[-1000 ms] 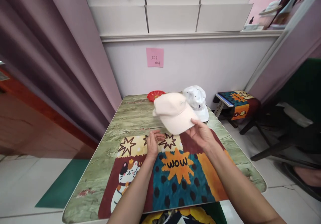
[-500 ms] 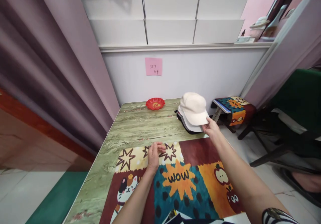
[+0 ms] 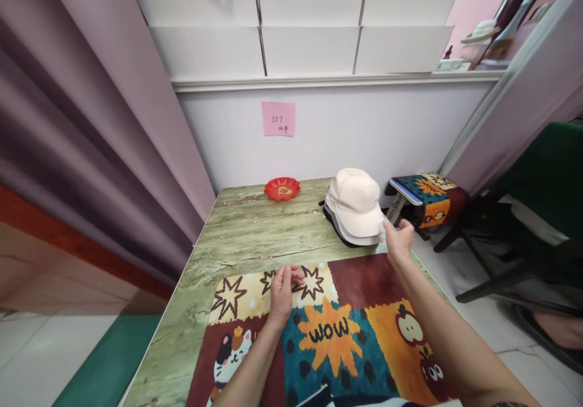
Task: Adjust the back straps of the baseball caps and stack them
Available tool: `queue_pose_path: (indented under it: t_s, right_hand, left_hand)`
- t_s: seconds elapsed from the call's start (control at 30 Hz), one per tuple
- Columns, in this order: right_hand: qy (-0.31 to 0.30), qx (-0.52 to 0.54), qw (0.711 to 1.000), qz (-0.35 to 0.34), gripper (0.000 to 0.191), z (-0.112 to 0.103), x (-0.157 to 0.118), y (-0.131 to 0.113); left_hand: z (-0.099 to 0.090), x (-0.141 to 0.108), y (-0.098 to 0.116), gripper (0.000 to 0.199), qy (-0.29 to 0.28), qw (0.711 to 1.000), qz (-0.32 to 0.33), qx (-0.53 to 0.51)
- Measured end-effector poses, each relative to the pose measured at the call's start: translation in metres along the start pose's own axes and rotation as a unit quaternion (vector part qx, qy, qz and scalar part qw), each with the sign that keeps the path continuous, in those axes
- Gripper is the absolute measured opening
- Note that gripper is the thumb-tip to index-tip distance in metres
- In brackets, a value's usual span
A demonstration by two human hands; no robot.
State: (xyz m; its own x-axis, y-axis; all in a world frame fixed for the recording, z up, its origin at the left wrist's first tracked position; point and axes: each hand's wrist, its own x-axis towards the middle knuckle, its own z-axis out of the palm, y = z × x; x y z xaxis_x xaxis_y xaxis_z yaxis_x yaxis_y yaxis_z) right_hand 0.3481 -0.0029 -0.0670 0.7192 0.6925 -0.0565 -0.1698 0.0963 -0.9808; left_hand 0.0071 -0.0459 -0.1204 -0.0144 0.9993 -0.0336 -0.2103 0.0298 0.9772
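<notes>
A cream baseball cap [image 3: 353,194] tops a pile of caps at the table's far right. Below it show a light grey cap brim [image 3: 353,235] and a black cap [image 3: 331,218] at the bottom. My right hand [image 3: 399,238] is just right of the cream brim, thumb up and fingers apart, holding nothing; whether the thumb still touches the brim I cannot tell. My left hand [image 3: 282,288] rests by its edge on the patterned mat [image 3: 359,279], fingers loosely bent and nothing in them.
At the table's back edge stands a red scalloped dish [image 3: 282,189]. A pink note [image 3: 278,119] sticks to the wall behind. Right of the table are a small covered stool [image 3: 430,191] and a dark green chair [image 3: 542,182]. A purple curtain [image 3: 113,91] hangs at left.
My right hand has let go of the cream cap's brim and moved slightly right. The cream cap sits a little lower on the pile. My left hand stays on the mat.
</notes>
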Motion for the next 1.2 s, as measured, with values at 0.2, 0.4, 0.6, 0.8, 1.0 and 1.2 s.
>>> queue_pose_path:
  t_s: [0.2, 0.4, 0.6, 0.8, 1.0, 1.2]
  right_hand:
    - [0.019, -0.353, 0.904, -0.239, 0.105, 0.047, 0.008, -0.044]
    - [-0.032, -0.457, 0.867, -0.196, 0.136, 0.094, 0.038, -0.058]
    - [-0.045, -0.453, 0.879, -0.143, 0.142, 0.087, 0.063, -0.024]
    - [-0.004, -0.426, 0.889, -0.168, 0.141, 0.085, 0.062, -0.005]
    - [-0.008, -0.427, 0.875, -0.229, 0.135, 0.067, 0.034, 0.0]
    - [-0.042, -0.517, 0.839, -0.164, 0.141, 0.056, 0.022, 0.011]
  left_hand:
    - [0.002, -0.002, 0.004, 0.047, -0.007, 1.0, -0.003, 0.013]
    - [0.002, -0.004, 0.004, 0.051, -0.008, 1.0, -0.009, 0.014]
    - [0.002, -0.003, 0.001, 0.049, -0.01, 1.0, -0.017, 0.012]
    - [0.002, -0.003, -0.001, 0.049, -0.014, 0.999, -0.008, 0.039]
    - [0.001, -0.005, 0.002, 0.046, -0.022, 0.999, -0.004, 0.035]
    - [0.002, -0.003, -0.001, 0.043, -0.023, 0.999, -0.007, 0.034]
